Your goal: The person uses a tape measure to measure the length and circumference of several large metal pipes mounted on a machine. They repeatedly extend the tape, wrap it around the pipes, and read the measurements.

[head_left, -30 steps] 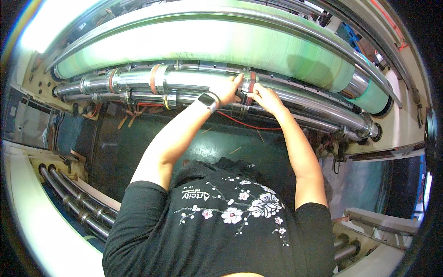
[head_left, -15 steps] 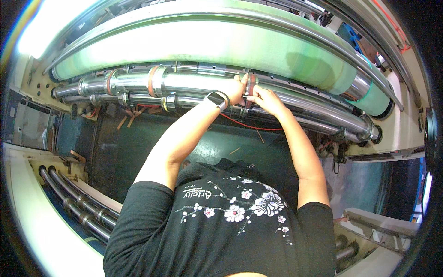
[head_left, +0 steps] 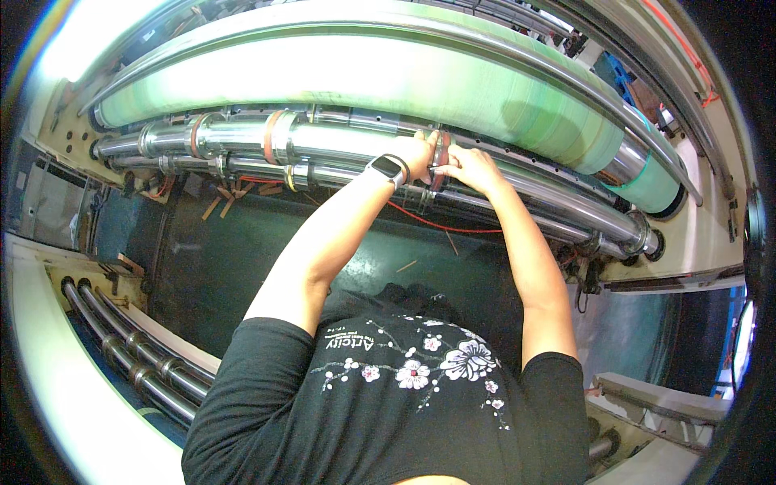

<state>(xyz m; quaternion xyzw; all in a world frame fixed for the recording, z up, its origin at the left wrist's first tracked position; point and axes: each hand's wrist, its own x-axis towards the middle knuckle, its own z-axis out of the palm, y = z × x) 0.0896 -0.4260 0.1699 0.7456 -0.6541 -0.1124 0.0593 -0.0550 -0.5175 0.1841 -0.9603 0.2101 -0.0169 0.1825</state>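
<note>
Reddish ring (head_left: 437,162) on steel shaft (head_left: 339,145), apparently pinched, left hand (head_left: 416,155), right hand (head_left: 473,168)

You had a long polished steel shaft (head_left: 347,139) spanning the machine frame (head_left: 711,234), carrying everything. On it sat two orange-edged collars (head_left: 275,137) toward your left and a dark reddish ring (head_left: 440,158) near the middle. A thinner steel bar (head_left: 517,212) ran just below it, with its own metal collar (head_left: 297,175).

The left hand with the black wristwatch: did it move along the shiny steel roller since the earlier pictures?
No. The left hand holds the same dark ring on the shiny steel roller, equally far right of the orange bands.
</note>
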